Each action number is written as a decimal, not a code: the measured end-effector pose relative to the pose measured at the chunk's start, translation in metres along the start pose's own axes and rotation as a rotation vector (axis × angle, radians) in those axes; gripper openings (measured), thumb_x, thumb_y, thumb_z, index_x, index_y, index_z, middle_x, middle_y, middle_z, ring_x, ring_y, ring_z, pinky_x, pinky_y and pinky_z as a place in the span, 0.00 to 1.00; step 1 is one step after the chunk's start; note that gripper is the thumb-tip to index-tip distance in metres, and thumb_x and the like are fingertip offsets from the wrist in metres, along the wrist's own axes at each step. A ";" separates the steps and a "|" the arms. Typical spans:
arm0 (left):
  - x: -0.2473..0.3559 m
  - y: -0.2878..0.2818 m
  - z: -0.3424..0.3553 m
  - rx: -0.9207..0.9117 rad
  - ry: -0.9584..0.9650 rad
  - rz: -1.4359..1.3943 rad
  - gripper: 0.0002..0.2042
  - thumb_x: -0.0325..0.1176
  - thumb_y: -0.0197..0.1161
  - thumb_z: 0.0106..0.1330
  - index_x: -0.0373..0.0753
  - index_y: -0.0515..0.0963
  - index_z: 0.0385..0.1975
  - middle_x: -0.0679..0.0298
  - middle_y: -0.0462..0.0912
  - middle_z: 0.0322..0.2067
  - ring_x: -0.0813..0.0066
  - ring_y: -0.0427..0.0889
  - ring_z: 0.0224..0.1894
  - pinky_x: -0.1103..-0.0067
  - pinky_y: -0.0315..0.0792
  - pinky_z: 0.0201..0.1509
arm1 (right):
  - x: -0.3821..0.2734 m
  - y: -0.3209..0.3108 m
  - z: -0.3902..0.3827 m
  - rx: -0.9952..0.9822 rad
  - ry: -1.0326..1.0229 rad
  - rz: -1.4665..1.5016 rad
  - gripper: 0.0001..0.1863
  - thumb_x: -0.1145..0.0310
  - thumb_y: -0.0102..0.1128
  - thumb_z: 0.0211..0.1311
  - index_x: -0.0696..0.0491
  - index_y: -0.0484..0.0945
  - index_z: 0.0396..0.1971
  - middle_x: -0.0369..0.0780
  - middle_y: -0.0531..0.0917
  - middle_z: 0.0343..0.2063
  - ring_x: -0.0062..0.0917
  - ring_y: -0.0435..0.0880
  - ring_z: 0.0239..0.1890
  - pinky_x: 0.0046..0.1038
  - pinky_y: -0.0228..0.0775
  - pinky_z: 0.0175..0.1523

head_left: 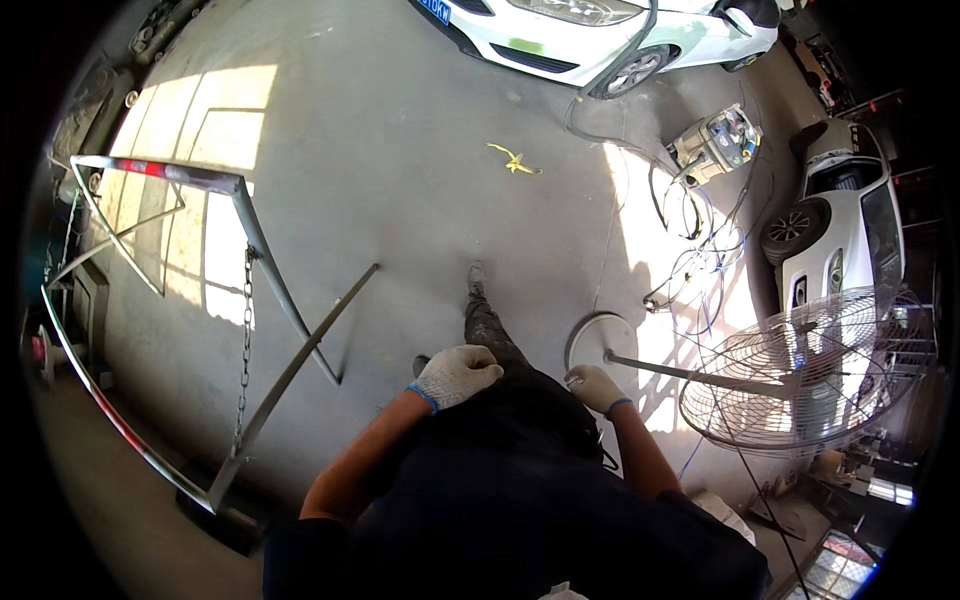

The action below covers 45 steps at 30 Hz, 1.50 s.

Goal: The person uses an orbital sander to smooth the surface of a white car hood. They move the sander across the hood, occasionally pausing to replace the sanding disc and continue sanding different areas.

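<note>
My left hand [458, 375], in a pale knitted work glove with a blue cuff, hangs in front of my dark clothes. Its fingers are curled in, and nothing shows in them. On the other side of my body, my right hand [597, 389] wears the same kind of glove. Its fingers are closed too; a small pale spot shows at the fingertips, too small to name. A large standing fan is nearest to this hand, its round base [574, 342] just beyond the fingers and its wire cage [800, 375] farther right. One of my legs [490, 328] reaches forward over the grey floor.
A metal frame [290, 290] with red-and-white bars and a chain [247, 345] stands at the left. A yellow strip [514, 160] lies on the floor ahead. At the right are a dust extractor [716, 147], tangled hoses [700, 270] and a white car [840, 255]; another white car [560, 42] stands ahead.
</note>
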State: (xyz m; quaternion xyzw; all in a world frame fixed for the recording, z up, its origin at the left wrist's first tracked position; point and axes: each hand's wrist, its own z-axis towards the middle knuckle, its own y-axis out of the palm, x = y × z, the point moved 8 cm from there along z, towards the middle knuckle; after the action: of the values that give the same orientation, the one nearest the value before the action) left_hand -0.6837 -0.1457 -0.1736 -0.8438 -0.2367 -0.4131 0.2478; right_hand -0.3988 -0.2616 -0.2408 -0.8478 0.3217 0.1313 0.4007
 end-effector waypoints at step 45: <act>0.318 -0.876 1.165 0.429 -0.054 -0.258 0.11 0.36 0.60 0.71 0.37 0.86 0.38 0.68 0.86 0.32 0.81 0.81 0.37 0.79 0.74 0.45 | -0.179 -1.101 0.973 0.581 -0.092 0.322 0.28 0.65 0.65 0.65 0.58 0.73 0.63 0.51 0.86 0.48 0.40 0.87 0.48 0.38 0.80 0.55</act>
State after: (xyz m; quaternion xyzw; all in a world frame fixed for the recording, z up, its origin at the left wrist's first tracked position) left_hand -0.3635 1.3016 -0.3445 -0.7454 -0.4313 -0.3588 0.3600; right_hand 0.2162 1.0801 -0.1276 -0.6297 0.4570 0.1340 0.6137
